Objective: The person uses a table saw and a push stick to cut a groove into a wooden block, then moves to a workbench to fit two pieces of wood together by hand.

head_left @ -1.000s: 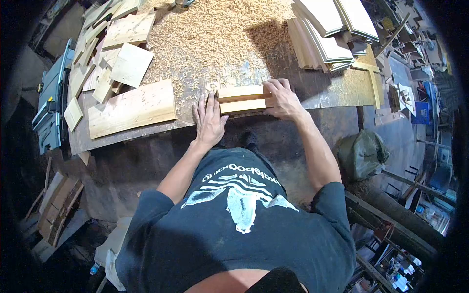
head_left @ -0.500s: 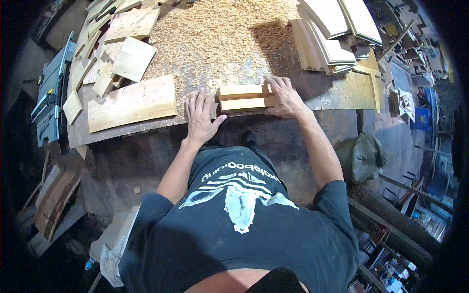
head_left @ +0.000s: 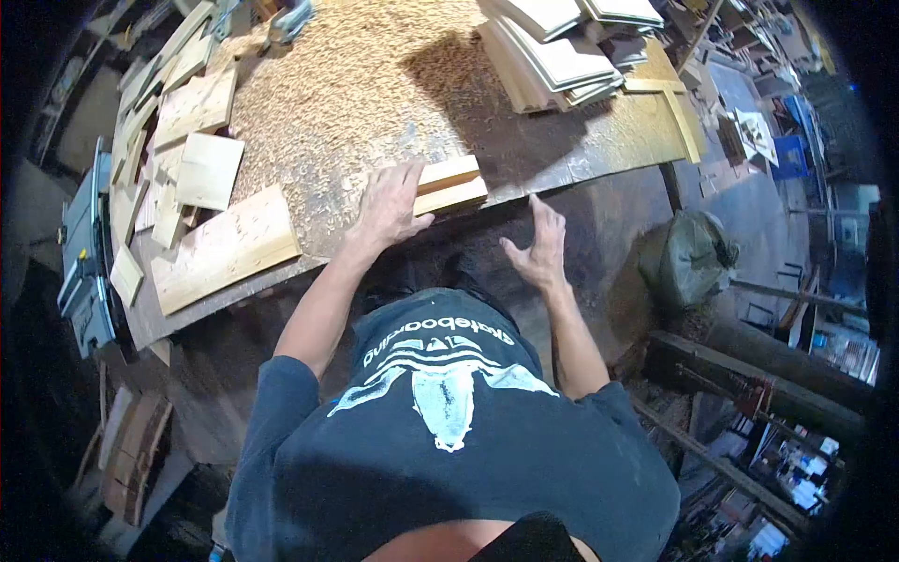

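Note:
Two short wooden blocks (head_left: 453,185) lie stacked side by side at the near edge of the workbench (head_left: 562,155). My left hand (head_left: 390,206) lies flat on their left end, fingers spread over the wood and the shavings. My right hand (head_left: 538,248) hangs in the air below the bench edge, off the blocks, fingers apart and holding nothing.
Wood shavings (head_left: 356,84) cover the middle of the bench. A long plank (head_left: 223,248) and several small boards (head_left: 208,169) lie at the left. A stack of curved panels (head_left: 552,51) sits at the back right. A grey sack (head_left: 688,258) stands on the floor to the right.
My right hand let go of the blocks' right end and dropped below the bench edge. My left hand slid up onto the blocks. The view turned and shifted left.

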{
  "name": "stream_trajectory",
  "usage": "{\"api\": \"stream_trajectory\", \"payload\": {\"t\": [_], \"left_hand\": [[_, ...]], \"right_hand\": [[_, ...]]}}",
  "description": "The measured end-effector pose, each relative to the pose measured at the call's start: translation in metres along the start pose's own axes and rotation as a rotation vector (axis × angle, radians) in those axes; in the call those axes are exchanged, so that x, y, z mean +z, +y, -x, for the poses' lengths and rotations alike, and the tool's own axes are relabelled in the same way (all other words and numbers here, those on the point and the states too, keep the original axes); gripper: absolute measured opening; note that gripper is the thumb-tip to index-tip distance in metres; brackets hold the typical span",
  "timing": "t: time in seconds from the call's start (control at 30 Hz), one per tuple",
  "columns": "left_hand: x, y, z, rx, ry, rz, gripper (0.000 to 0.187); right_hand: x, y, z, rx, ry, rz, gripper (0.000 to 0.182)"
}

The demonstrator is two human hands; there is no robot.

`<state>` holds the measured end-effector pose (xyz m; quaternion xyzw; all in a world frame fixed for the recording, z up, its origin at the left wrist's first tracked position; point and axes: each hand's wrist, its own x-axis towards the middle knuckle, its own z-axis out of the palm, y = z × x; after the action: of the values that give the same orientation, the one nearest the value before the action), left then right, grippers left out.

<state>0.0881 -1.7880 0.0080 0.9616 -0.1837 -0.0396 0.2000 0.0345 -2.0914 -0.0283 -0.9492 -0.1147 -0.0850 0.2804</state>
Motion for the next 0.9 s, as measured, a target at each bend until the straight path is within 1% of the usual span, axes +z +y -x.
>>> {"api": "stream_trajectory", "payload": {"t": [0.13, 0.17, 0.2, 0.37, 0.43, 0.47, 0.5, 0.53, 0.57, 0.63, 0.67, 0.7, 0.73, 0.77, 0.8, 0.83, 0.87, 0.9], "left_hand": [[0.005, 0.002, -0.006, 0.036, 0.007, -0.036, 0.095], [0.004, 0.003, -0.009, 0.022, -0.008, -0.059, 0.091], [0.002, 0.004, -0.012, 0.008, -0.016, -0.085, 0.088], [0.008, -0.003, -0.014, 0.083, 0.023, -0.097, 0.093], [0.003, 0.000, -0.013, 0.015, -0.040, -0.015, 0.095], [0.002, 0.000, -0.013, 0.030, -0.042, -0.023, 0.095], [0.003, 0.000, -0.013, 0.055, -0.037, -0.028, 0.096], [0.004, -0.001, -0.013, 0.034, -0.050, -0.028, 0.097], [0.005, -0.001, -0.013, 0.012, -0.066, -0.026, 0.097], [0.004, 0.001, -0.008, 0.034, -0.031, -0.079, 0.099], [0.002, 0.007, -0.004, 0.117, 0.096, -0.053, 0.089], [-0.001, 0.015, -0.001, 0.199, 0.217, -0.017, 0.079], [-0.003, 0.023, 0.001, 0.251, 0.207, -0.008, 0.079], [-0.003, 0.033, 0.003, 0.305, 0.293, 0.146, 0.060], [-0.004, 0.049, 0.001, 0.343, 0.378, 0.307, 0.041], [-0.013, 0.073, -0.001, 0.364, 0.373, 0.323, 0.041], [-0.029, 0.103, 0.001, 0.421, 0.251, 0.635, 0.026], [-0.048, 0.135, 0.003, 0.464, 0.121, 0.939, 0.012]], "right_hand": [[0.004, 0.007, 0.051, 0.161, -0.005, -0.056, 0.094], [0.004, 0.006, 0.060, 0.202, -0.023, -0.069, 0.093], [0.005, 0.006, 0.067, 0.207, -0.016, -0.071, 0.093], [0.010, 0.004, 0.081, 0.274, 0.008, -0.085, 0.090], [0.006, -0.008, 0.076, 0.275, 0.001, -0.095, 0.089], [0.002, -0.011, 0.069, 0.266, -0.009, -0.101, 0.087], [0.002, -0.011, 0.066, 0.208, 0.061, -0.119, 0.082], [-0.003, -0.016, 0.059, 0.177, 0.096, -0.161, 0.075], [-0.023, -0.030, 0.047, 0.171, 0.124, -0.314, 0.065], [-0.081, -0.073, 0.016, 0.081, 0.145, -0.566, 0.042], [-0.110, -0.088, 0.002, 0.101, 0.194, -0.544, 0.042], [-0.137, -0.100, -0.009, -0.018, 0.211, -0.616, 0.036], [-0.160, -0.109, -0.012, -0.141, 0.222, -0.680, 0.030], [-0.181, -0.118, -0.012, -0.122, 0.258, -0.654, 0.030], [-0.200, -0.124, -0.011, -0.213, 0.320, -0.656, 0.022], [-0.212, -0.124, -0.008, -0.309, 0.370, -0.659, 0.015], [-0.217, -0.116, 0.000, -0.302, 0.379, -0.644, 0.015], [-0.218, -0.104, 0.013, -0.234, 0.446, -0.685, 0.011]]}}
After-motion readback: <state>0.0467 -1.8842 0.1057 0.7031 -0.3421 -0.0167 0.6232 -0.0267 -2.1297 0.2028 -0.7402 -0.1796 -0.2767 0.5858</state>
